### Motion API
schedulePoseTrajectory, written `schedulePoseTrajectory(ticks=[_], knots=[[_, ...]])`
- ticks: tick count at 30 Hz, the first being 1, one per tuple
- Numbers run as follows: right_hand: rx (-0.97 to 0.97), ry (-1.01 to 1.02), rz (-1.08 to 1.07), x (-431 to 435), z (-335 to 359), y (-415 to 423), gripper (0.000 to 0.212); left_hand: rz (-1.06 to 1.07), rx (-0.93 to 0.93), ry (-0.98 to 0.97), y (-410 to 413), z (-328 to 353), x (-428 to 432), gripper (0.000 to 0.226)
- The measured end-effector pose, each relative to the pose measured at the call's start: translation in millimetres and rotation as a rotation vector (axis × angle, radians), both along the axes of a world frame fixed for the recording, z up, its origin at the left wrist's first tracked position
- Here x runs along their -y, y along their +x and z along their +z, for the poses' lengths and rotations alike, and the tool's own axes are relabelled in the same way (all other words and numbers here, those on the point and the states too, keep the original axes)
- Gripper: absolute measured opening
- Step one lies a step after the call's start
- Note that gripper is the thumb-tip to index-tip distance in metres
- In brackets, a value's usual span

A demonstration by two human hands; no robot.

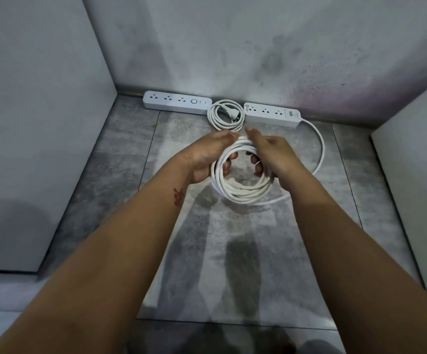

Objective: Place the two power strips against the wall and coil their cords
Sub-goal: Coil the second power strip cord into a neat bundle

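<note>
Two white power strips lie along the foot of the back wall: the left strip [177, 102] and the right strip [271, 114]. Between them on the floor sits a small coiled cord [224, 116] with its plug inside the loop. I hold a larger white coil [243, 186] above the floor in front of them. My left hand [207, 155] grips its left side, fingers curled through the loop. My right hand [271, 153] grips its right side the same way. A loose length of cord [321, 146] arcs from the right strip's end round to this coil.
A grey panel [41, 123] closes the space on the left and another panel [417, 175] on the right. The stained back wall [232, 47] meets grey floor tiles [194, 251] at a baseboard.
</note>
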State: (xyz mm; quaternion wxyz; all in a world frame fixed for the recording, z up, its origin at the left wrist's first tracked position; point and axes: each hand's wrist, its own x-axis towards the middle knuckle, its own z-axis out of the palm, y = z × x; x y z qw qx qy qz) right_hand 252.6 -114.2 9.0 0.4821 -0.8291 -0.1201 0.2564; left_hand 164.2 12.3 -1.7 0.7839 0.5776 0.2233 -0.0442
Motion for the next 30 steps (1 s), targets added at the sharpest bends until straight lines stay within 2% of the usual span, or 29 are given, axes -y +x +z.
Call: schedulePoseTrajectory(ticks=[2, 5, 9, 13, 19, 22, 28, 30], knots=[[0.052, -0.015, 0.017, -3, -2, 1, 0.052, 0.037, 0.009, -0.021, 0, 0, 1, 0.026], [0.126, 0.001, -0.095, -5, -7, 2, 0.055, 0.168, 0.040, -0.038, 3, -2, 2, 0.026], [0.043, 0.132, -0.373, -3, -14, 11, 0.057, 0.281, 0.087, -0.002, 6, -7, 2, 0.023], [0.058, 0.115, -0.472, -1, -18, 18, 0.061, 0.313, 0.061, 0.033, 6, -11, 9, 0.029], [-0.035, 0.194, -0.628, 0, -26, 14, 0.061, 0.373, -0.010, 0.015, 8, -11, 21, 0.031], [-0.130, 0.310, -0.692, -3, -25, 9, 0.058, 0.390, -0.104, -0.071, 10, -12, 30, 0.043], [-0.343, 0.535, -0.776, -13, -27, -1, 0.052, 0.384, -0.158, -0.438, 17, -3, 36, 0.068], [-0.358, 0.535, -0.769, -12, -33, -1, 0.050, 0.343, -0.166, -0.441, 17, -3, 33, 0.067]])
